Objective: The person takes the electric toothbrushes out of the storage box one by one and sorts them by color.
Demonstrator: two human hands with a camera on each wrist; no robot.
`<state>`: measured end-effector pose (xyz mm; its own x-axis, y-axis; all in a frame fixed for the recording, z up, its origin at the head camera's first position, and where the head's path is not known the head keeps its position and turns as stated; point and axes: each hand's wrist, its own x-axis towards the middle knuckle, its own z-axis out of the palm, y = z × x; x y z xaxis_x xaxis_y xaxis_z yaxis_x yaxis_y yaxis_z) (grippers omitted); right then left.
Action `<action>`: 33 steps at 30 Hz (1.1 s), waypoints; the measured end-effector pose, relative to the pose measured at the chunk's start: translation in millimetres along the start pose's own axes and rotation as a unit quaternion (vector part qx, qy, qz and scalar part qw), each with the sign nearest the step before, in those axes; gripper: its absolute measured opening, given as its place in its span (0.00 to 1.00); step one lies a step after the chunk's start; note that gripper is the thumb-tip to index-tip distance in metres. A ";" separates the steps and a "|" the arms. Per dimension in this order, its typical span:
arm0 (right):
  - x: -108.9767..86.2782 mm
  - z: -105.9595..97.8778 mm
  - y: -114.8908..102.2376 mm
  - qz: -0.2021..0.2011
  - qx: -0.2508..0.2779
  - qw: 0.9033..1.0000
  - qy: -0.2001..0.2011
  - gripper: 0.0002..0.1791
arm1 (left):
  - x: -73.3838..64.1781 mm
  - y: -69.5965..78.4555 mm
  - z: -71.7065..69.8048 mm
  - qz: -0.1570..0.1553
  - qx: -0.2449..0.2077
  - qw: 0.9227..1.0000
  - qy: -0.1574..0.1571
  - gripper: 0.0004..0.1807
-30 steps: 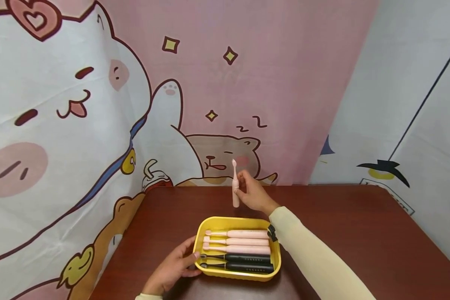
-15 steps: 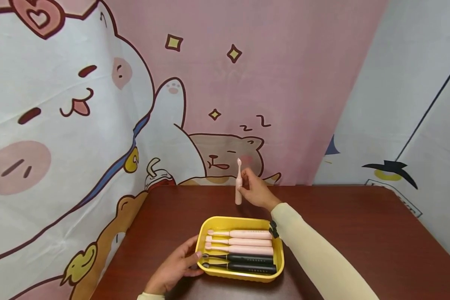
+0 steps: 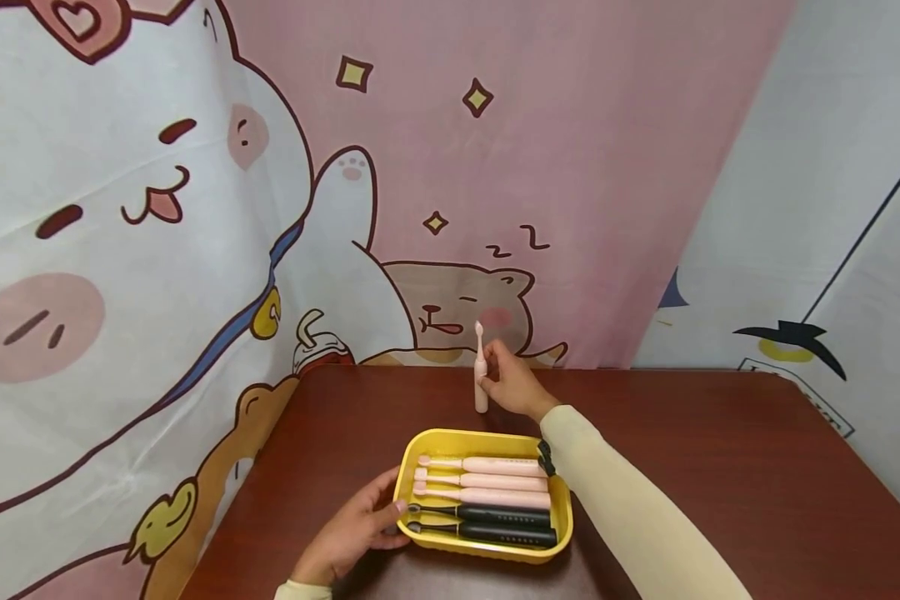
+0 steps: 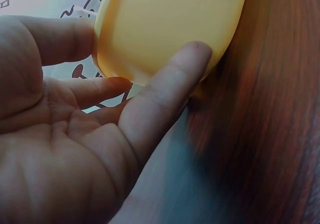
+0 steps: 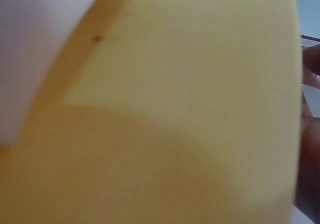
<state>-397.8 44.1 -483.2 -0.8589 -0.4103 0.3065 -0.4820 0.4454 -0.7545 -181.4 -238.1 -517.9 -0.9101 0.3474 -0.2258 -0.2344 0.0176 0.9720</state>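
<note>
In the head view, my right hand [image 3: 516, 382] pinches a pink electric toothbrush [image 3: 481, 377] by its handle. The brush is upright, head on top, its lower end over the table behind a yellow basket [image 3: 487, 553]. My left hand [image 3: 356, 527] grips the left end of that basket, thumb at the rim. From the left wrist, the left thumb [image 4: 172, 78] lies along the basket's outer wall [image 4: 170, 23], with fingers round the far side. Inside lie three pink toothbrushes [image 3: 504, 482] and two black toothbrushes [image 3: 506, 533], heads to the left. The basket's wall [image 5: 190, 83] fills most of the right wrist view.
All of it stands on a dark red-brown table [image 3: 690, 475]. Right behind its far edge hangs a pink and white cloth [image 3: 585, 167] with cartoon animals. The right forearm [image 3: 630, 500] passes over the table beside the basket, a black wrist strap [image 3: 545, 458] overlapping its far right corner.
The head view has shifted slightly, so everything appears a little further right. Both hands keep their holds on the toothbrush and the basket.
</note>
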 end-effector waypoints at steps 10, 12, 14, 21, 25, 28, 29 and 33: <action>1.1 3.1 -1.9 0.008 -0.006 1.000 -0.006 0.20 | -0.9 1.2 0.0 0.000 0.002 1.000 0.000 0.36; 1.1 3.0 -1.6 0.006 -0.011 1.000 -0.006 0.20 | -1.1 1.2 0.2 0.000 0.003 1.000 0.001 0.36; 0.8 2.9 -1.2 0.003 -0.013 1.000 -0.005 0.20 | -1.4 1.3 0.4 0.001 0.003 1.000 0.001 0.36; -2.2 2.5 -0.8 0.003 -0.016 1.000 -0.006 0.20 | -2.2 0.6 1.6 0.003 0.001 1.000 -0.001 0.36; -3.0 1.4 -2.4 0.015 -0.023 1.000 -0.010 0.20 | -2.5 0.1 2.4 0.001 -0.001 1.000 0.000 0.36; -2.3 -1.5 -6.4 0.027 -0.033 0.999 -0.012 0.22 | -2.4 0.4 2.3 0.001 -0.002 1.000 0.000 0.36; -1.9 -2.8 -7.9 0.031 -0.035 0.999 -0.011 0.23 | -2.4 0.8 2.1 0.001 -0.002 1.000 0.001 0.36; -1.1 -8.0 -15.0 0.049 -0.041 0.998 -0.010 0.26 | -2.6 1.7 0.9 0.004 -0.002 1.000 0.001 0.36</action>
<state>-390.9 44.2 -467.5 -0.8993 -0.3775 0.2209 -0.4093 0.5482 -0.7294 -179.1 -238.2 -515.5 -0.9128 0.3449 -0.2189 -0.2290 0.0118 0.9734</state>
